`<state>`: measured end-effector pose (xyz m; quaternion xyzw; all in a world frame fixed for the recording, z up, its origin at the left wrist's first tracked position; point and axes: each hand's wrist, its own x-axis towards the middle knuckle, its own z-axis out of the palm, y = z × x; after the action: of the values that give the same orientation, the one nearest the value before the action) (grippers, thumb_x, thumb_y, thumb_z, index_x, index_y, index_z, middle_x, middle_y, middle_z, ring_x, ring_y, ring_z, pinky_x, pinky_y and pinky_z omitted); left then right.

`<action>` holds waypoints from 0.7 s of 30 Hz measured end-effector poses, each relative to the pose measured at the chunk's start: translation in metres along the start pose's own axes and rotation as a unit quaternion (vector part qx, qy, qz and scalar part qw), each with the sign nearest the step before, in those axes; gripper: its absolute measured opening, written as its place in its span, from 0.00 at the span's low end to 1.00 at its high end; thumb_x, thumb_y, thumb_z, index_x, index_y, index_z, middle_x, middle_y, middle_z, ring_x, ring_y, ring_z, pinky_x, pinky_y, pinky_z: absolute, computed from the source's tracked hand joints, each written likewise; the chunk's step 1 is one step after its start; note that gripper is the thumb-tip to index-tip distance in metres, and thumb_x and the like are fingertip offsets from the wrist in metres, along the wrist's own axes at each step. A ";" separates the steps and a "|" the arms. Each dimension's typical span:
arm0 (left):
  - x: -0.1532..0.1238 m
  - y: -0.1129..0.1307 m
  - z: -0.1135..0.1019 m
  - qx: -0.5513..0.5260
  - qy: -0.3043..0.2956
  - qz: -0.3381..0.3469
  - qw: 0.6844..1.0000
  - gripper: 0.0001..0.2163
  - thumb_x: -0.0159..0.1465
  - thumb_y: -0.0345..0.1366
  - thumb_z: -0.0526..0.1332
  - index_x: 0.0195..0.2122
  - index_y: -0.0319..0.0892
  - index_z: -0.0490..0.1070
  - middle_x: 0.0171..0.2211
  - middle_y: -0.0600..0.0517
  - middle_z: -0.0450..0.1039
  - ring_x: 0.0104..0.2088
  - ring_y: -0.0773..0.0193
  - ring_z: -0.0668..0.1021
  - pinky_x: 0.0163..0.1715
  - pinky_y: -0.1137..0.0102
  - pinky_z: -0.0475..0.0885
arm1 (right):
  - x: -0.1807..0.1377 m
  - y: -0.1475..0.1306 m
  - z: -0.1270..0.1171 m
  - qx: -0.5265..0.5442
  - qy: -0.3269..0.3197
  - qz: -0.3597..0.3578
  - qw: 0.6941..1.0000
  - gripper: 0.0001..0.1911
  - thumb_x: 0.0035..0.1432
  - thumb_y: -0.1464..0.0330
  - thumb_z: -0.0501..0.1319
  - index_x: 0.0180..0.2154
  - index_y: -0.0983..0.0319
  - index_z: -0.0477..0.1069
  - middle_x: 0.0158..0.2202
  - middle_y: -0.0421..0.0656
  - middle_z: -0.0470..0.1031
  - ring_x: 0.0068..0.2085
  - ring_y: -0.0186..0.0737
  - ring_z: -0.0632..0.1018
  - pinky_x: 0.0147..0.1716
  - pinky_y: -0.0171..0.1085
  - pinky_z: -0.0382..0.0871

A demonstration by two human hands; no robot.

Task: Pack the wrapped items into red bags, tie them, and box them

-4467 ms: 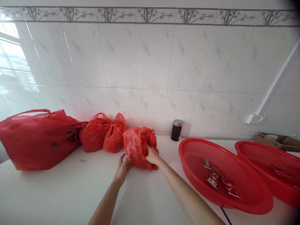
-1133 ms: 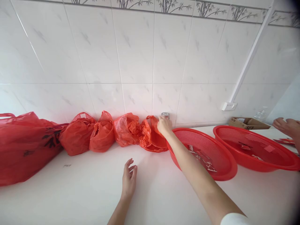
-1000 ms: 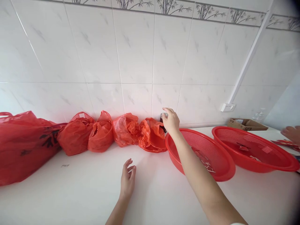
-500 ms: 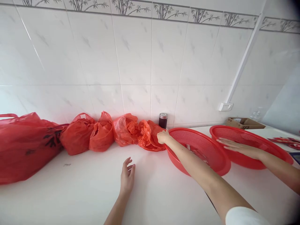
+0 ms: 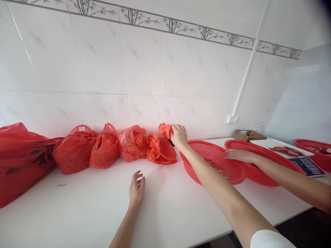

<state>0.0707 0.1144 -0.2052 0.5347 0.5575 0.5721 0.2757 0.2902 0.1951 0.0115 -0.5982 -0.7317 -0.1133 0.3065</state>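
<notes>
My right hand (image 5: 179, 136) is closed on a crumpled red plastic bag (image 5: 164, 129), lifted above the left rim of the nearer red basket (image 5: 191, 168). Just below it, another crumpled red bag (image 5: 165, 151) rests on the white table (image 5: 103, 203). My left hand (image 5: 137, 189) is low over the tabletop, palm turned inward, its fingers loosely bent and apart with nothing in them. Flat red pieces lie inside the nearer basket, partly covered by my right forearm.
Several filled red bags (image 5: 104, 148) line the wall at left, with a large one (image 5: 20, 165) at the far left. Another person's hand (image 5: 239, 155) reaches over a second red basket (image 5: 266, 181). A cardboard box (image 5: 248, 135) and a third basket (image 5: 320, 160) are farther right.
My right hand has risen from beside the basket rim and now has a crumpled red bag in it. The view has turned right, showing another basket. My left hand stays open.
</notes>
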 end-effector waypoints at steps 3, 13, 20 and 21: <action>-0.007 0.008 0.002 -0.008 0.010 0.019 1.000 0.28 0.61 0.50 0.57 0.59 0.43 0.56 0.56 0.40 0.62 0.43 0.53 0.76 0.41 0.56 0.73 | -0.008 -0.012 -0.043 0.047 0.060 0.006 0.997 0.17 0.67 0.68 0.48 0.54 0.64 0.65 0.53 0.54 0.68 0.54 0.50 0.69 0.52 0.48 0.62; -0.025 0.122 0.003 -0.154 -0.089 0.059 0.982 0.33 0.55 0.49 0.66 0.59 0.43 0.60 0.57 0.41 0.67 0.58 0.47 0.69 0.54 0.55 0.66 | -0.061 -0.024 -0.087 0.288 -0.227 -0.162 0.916 0.19 0.66 0.60 0.55 0.56 0.56 0.61 0.47 0.42 0.74 0.43 0.33 0.77 0.41 0.33 0.71; -0.034 0.079 -0.030 -0.165 -0.097 -0.183 0.964 0.23 0.55 0.52 0.64 0.45 0.40 0.70 0.33 0.47 0.80 0.32 0.52 0.81 0.30 0.63 0.76 | -0.059 0.122 -0.067 -0.009 -0.210 0.150 0.966 0.24 0.62 0.62 0.61 0.57 0.63 0.62 0.58 0.52 0.65 0.56 0.50 0.70 0.53 0.52 0.65; -0.034 0.067 -0.038 -0.157 -0.067 -0.209 0.963 0.23 0.55 0.52 0.63 0.46 0.40 0.70 0.33 0.47 0.80 0.31 0.52 0.81 0.30 0.63 0.76 | -0.060 0.139 -0.064 -0.043 -0.223 0.176 0.958 0.22 0.62 0.62 0.60 0.55 0.63 0.64 0.56 0.50 0.66 0.54 0.49 0.71 0.51 0.53 0.67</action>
<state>0.0638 0.0547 -0.1458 0.3931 0.5401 0.5454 0.5062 0.4474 0.1487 -0.0009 -0.7401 -0.6591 0.0472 0.1251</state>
